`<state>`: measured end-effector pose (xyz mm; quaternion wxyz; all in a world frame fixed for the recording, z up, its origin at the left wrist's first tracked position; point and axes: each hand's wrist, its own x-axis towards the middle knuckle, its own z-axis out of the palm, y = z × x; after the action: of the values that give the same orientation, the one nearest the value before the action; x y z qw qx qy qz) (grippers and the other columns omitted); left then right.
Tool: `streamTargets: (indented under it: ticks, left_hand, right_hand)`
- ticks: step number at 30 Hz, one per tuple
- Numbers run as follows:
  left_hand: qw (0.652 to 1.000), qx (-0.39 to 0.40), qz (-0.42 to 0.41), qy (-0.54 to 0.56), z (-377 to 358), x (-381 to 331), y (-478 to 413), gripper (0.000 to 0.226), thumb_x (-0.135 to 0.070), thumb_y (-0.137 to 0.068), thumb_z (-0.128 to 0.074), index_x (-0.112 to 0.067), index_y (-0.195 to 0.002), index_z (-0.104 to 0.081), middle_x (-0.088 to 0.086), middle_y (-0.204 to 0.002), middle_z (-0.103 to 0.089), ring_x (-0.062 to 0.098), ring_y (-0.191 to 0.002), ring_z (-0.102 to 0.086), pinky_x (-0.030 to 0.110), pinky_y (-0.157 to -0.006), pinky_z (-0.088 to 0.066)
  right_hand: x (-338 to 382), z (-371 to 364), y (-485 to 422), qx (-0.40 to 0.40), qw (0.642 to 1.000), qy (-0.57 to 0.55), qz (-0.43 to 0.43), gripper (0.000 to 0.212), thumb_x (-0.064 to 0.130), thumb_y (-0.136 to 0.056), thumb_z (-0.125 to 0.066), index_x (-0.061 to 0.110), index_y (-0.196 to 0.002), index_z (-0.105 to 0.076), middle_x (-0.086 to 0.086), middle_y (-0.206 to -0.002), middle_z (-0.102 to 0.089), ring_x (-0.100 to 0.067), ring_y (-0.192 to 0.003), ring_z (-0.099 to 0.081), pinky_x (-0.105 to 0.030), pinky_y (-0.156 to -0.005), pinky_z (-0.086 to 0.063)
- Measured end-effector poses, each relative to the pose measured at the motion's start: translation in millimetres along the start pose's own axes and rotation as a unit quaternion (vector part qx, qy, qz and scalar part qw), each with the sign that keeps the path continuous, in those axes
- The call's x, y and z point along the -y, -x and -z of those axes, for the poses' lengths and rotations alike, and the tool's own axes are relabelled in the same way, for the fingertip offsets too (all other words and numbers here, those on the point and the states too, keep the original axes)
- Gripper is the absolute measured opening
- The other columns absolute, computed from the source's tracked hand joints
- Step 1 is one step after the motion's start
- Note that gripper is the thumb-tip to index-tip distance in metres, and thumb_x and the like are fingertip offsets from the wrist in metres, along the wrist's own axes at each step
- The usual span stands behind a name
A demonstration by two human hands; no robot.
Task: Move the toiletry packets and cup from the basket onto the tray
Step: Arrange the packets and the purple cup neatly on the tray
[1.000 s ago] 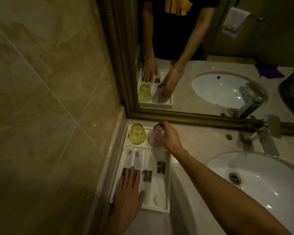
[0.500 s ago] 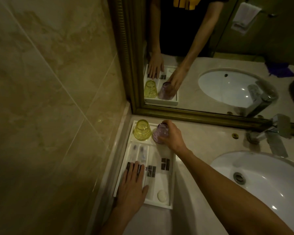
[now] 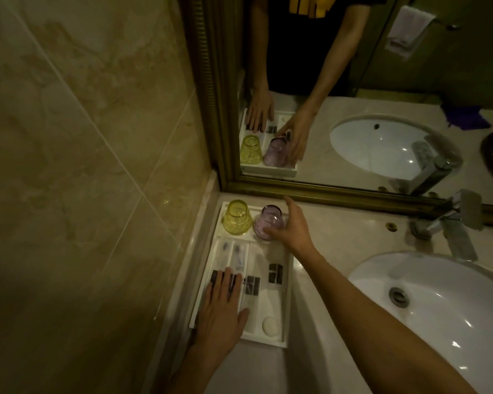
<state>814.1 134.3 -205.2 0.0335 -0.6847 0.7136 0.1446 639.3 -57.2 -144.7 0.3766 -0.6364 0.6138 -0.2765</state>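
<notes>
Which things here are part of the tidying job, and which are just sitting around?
Part of the job:
- white tray
- purple cup, at the right hand
- packets, under the left hand

Just sitting around:
- yellow cup (on the tray too)
- round soap
- sink
- tap
- mirror
</notes>
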Motion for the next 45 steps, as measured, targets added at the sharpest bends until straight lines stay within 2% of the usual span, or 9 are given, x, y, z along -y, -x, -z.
streamTargets:
  ticks: [3,8,14,20,26,34,37,41,45]
  left_hand:
    - [1.0,-0.019,0.002,0.012,3.7,-0.4,2.4,0.079,-0.053,-0.096,-0.035,-0.021,-0.158,0.003,0.01,-0.166,0.011,0.031,-0.153,0.009,0.046,-0.124,-0.004]
    - [0.998,-0.055,0.003,0.009,2.9,10.1,20.1,0.076,-0.046,-0.096,-0.041,-0.014,-0.158,-0.009,0.01,-0.167,-0.004,0.026,-0.154,-0.004,0.041,-0.124,-0.014]
    - [1.0,-0.01,0.008,-0.026,6.3,15.0,34.1,0.077,-0.057,-0.094,-0.012,-0.013,-0.157,-0.007,0.011,-0.167,-0.004,0.025,-0.154,-0.003,0.043,-0.125,-0.009]
    - [0.999,-0.03,-0.033,0.001,14.8,5.6,35.8,0.072,-0.051,-0.097,-0.035,-0.033,-0.158,-0.002,0.006,-0.169,-0.004,0.027,-0.154,-0.003,0.044,-0.124,-0.008]
    - [0.999,0.022,-0.028,-0.015,15.9,7.0,41.2,0.061,-0.054,-0.1,-0.029,-0.044,-0.156,-0.007,0.004,-0.169,0.0,0.028,-0.154,0.008,0.05,-0.124,-0.001]
    - [0.997,0.04,-0.039,-0.056,15.2,2.0,45.3,0.061,-0.06,-0.098,-0.02,-0.046,-0.155,-0.003,0.003,-0.169,0.005,0.03,-0.153,0.012,0.056,-0.121,0.006]
    - [0.997,0.045,-0.036,-0.059,15.4,-0.9,42.7,0.061,-0.061,-0.098,-0.019,-0.045,-0.155,-0.004,0.004,-0.169,0.002,0.029,-0.154,0.008,0.056,-0.121,0.005]
    - [0.998,0.03,-0.043,-0.046,15.6,-3.6,41.0,0.061,-0.06,-0.098,-0.022,-0.044,-0.156,-0.009,0.005,-0.169,-0.001,0.028,-0.154,0.006,0.055,-0.122,0.003]
    - [0.997,0.043,-0.051,-0.043,10.8,-4.1,41.9,0.059,-0.059,-0.099,-0.023,-0.045,-0.155,-0.011,0.003,-0.17,-0.001,0.028,-0.154,0.005,0.055,-0.122,0.003]
  right_hand:
    - [-7.6,-4.0,52.9,-0.084,0.989,0.073,0.095,0.056,0.017,-0.088,-0.075,0.016,-0.139,-0.051,-0.008,-0.138,-0.057,-0.025,-0.128,-0.053,-0.033,-0.106,-0.045]
    - [-44.8,-34.9,155.8,0.079,0.904,0.299,0.297,0.05,0.026,-0.091,-0.059,0.024,-0.141,-0.051,-0.002,-0.151,-0.052,-0.024,-0.14,-0.047,-0.05,-0.12,-0.034]
    - [-55.1,-43.3,180.0,0.158,0.879,0.385,0.233,0.06,0.042,-0.098,-0.052,0.023,-0.154,-0.039,-0.005,-0.164,-0.035,-0.028,-0.154,-0.025,-0.054,-0.123,-0.007]
    - [-45.6,-30.9,160.0,0.111,0.892,0.4,0.177,0.057,0.042,-0.105,-0.035,0.02,-0.157,-0.034,-0.004,-0.165,-0.033,-0.023,-0.155,-0.024,-0.052,-0.125,-0.005]
    - [-46.2,-22.6,159.2,0.146,0.882,0.428,0.134,0.059,0.039,-0.106,-0.031,0.016,-0.16,-0.025,-0.004,-0.169,-0.023,-0.023,-0.157,-0.012,-0.055,-0.125,0.001]
    - [-39.2,-30.6,186.8,0.148,0.898,0.401,0.098,0.056,0.048,-0.106,-0.023,0.026,-0.156,-0.033,-0.005,-0.17,-0.019,-0.026,-0.158,-0.007,-0.061,-0.125,-0.001]
    - [-34.4,-30.3,190.3,0.123,0.911,0.38,0.099,0.053,0.043,-0.107,-0.027,0.022,-0.153,-0.04,-0.005,-0.167,-0.028,-0.024,-0.157,-0.015,-0.058,-0.125,-0.005]
    - [-37.2,-26.5,200.3,0.086,0.914,0.379,0.114,0.045,0.039,-0.104,-0.029,0.022,-0.127,-0.064,0.0,-0.143,-0.056,-0.018,-0.143,-0.038,-0.051,-0.125,-0.012]
    - [-43.1,-24.0,207.3,0.099,0.912,0.384,0.108,0.044,0.04,-0.104,-0.029,0.023,-0.126,-0.063,0.003,-0.139,-0.057,-0.017,-0.142,-0.039,-0.05,-0.124,-0.013]
